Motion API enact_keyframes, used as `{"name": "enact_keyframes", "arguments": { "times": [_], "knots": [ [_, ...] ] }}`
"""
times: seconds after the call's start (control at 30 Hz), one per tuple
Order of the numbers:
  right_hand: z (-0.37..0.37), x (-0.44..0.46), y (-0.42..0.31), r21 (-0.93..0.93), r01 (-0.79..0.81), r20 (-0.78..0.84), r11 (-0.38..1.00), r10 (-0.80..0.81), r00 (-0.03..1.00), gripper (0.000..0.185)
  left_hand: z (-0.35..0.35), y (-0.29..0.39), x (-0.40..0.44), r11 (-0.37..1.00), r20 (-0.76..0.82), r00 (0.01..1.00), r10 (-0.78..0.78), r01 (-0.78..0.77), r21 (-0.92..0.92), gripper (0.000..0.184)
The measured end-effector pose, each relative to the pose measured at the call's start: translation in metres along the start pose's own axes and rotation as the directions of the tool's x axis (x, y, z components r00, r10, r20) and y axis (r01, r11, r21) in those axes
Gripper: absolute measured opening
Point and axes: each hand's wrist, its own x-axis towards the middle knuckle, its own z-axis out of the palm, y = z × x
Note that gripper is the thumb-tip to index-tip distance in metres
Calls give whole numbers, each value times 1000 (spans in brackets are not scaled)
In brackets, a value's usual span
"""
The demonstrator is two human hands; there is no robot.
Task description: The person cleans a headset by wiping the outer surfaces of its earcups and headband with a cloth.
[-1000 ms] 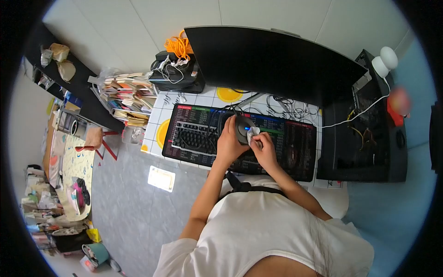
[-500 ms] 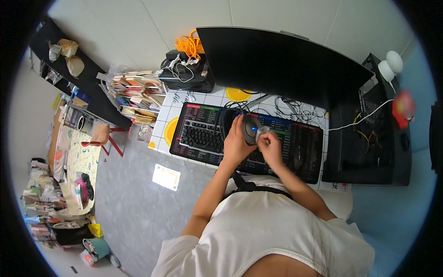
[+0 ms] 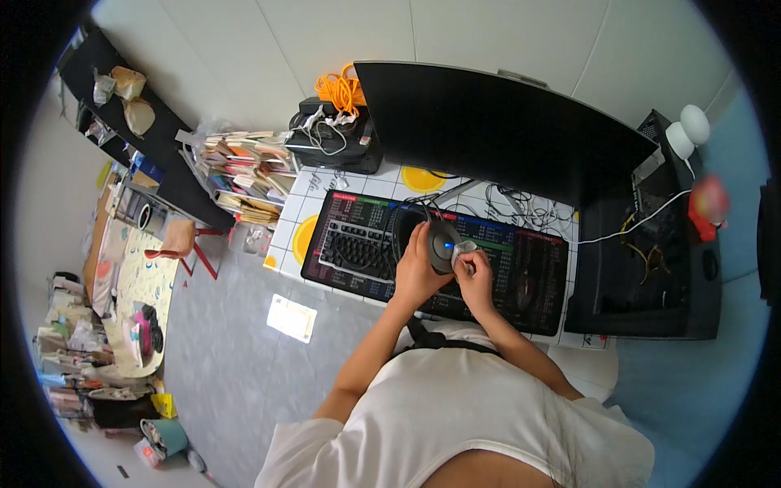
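My left hand [image 3: 416, 268] is wrapped round the left side of a dark round headphone ear cup [image 3: 442, 246] with a small blue light. Pinched in the fingers of my right hand [image 3: 476, 279] is a pale crumpled wipe [image 3: 464, 250], which touches the right edge of the ear cup. The headphones are held above a black desk mat [image 3: 512, 252] printed with coloured text. Left of them lies a black keyboard [image 3: 355, 250] with a cable over it. A dark mouse [image 3: 525, 289] rests on the mat right of my hands.
Behind the mat stands a wide monitor [image 3: 504, 134], with tangled cables [image 3: 533, 210] below it. An open computer case [image 3: 651, 276] is at the right. A black printer [image 3: 346, 146] with orange cable on top and stacked books [image 3: 252, 167] are at the left, near a red stool [image 3: 177, 238].
The camera view has shifted, so the desk appears farther right and slightly lower. My left hand keeps its hold on the headphones. My right hand has moved slightly with the wipe at the cup's edge.
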Motion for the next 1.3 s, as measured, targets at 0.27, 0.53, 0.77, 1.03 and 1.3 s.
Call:
{"name": "enact_keyframes", "arguments": {
  "times": [0.27,0.53,0.77,1.03,1.3],
  "knots": [
    [9,26,8,-92,62,-76,994,-70,995,10,-10,-5,-3,998,92,995,34,-30,-49,100],
    [31,-2,-1,-36,-139,-29,990,138,990,12,-34,-16,0,997,77,997,-23,28,-66,99],
    [35,14,-7,-82,-76,-62,994,71,996,14,-38,-22,-1,996,146,989,-27,40,-83,101],
    [44,-12,-41,1,-135,-28,991,135,990,12,-32,-32,9,999,116,993,4,2,-45,97],
    [36,10,-7,-68,-97,-112,993,89,990,17,-34,-33,19,993,126,990,65,-52,-102,98]
  ]
}}
